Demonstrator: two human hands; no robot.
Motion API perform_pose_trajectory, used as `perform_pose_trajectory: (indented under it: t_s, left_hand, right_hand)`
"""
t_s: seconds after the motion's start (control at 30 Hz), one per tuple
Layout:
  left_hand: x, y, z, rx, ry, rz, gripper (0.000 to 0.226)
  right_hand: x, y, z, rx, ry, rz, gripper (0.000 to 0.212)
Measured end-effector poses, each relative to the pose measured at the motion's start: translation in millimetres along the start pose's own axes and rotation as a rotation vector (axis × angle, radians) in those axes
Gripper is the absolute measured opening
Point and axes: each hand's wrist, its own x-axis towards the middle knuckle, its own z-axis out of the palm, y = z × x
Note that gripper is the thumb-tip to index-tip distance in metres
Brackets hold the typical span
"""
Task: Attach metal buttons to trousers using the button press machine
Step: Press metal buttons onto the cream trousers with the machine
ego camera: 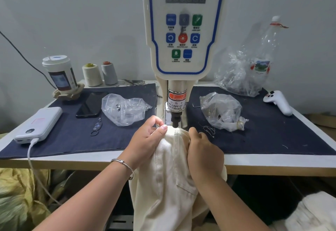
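At the middle of the counter [272,163] the button press machine [185,30] is seen upright, its control panel facing the camera and its dark punch [176,121] hanging just above the work. Dark blue cloth [72,139] is spread on the counter to either side of the machine. The cream trousers [163,185] are draped over the counter's front edge, most of their length hanging below, and the waistband end is raised under the punch. The fabric is judged to be soft, light and limp, so it will sag and shift unless it is kept taut; it is best held at the stiffer waistband, close on both sides of the button spot, with fingers kept clear of the punch, as the warning label advises.

The left hand [145,139] is laid on the fabric left of the punch, and its grip is closed in a pinch of thumb and forefinger; whether a button is held there cannot be told. The right hand [203,150] is curled over the fabric on the right, gripping it. A clear bag [125,108] lies left of the machine and another bag [221,112] right, both with small metal pieces inside, probably buttons. No button is visible on the trousers.
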Motion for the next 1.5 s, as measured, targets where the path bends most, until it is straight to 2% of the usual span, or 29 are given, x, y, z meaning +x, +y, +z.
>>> perform_pose_trajectory:
  t_s: [0.17, 0.3, 0.57, 0.77, 0.97, 1.5]
  left_hand:
    - [4.4, -2.8, -0.3, -0.005, -0.004, -0.04, 0.016]
    - [3.9, -6.3, -2.4, -0.017, 0.002, -0.064, 0.016]
    - [-7.5, -6.8, 1.9, -0.154, -0.011, -0.084, 0.025]
    - [-8.2, -10.8, 3.6, -0.174, 0.008, -0.106, 0.015]
    - [-8.4, -6.3, 4.1, -0.207, 0.008, -0.156, 0.011]
    - [-11.2, -5.6, 1.5, -0.21, 0.065, -0.251, 0.011]
  right_hand:
    - [3.2, 3.7, 4.7, 0.007, -0.072, 0.035, 0.022]
    - [10.4, 6.4, 1.5, 0.034, -0.05, 0.049, 0.017]
    - [2.3, 3.2, -3.2, 0.038, -0.008, -0.009, 0.026]
    - [0.9, 2.3, -0.5, 0.031, 0.064, -0.027, 0.027]
    - [0.2, 0.2, 0.5, 0.013, 0.054, -0.009, 0.033]
    - [-1.9, 0.2, 3.0, 0.02, 0.083, 0.016, 0.027]
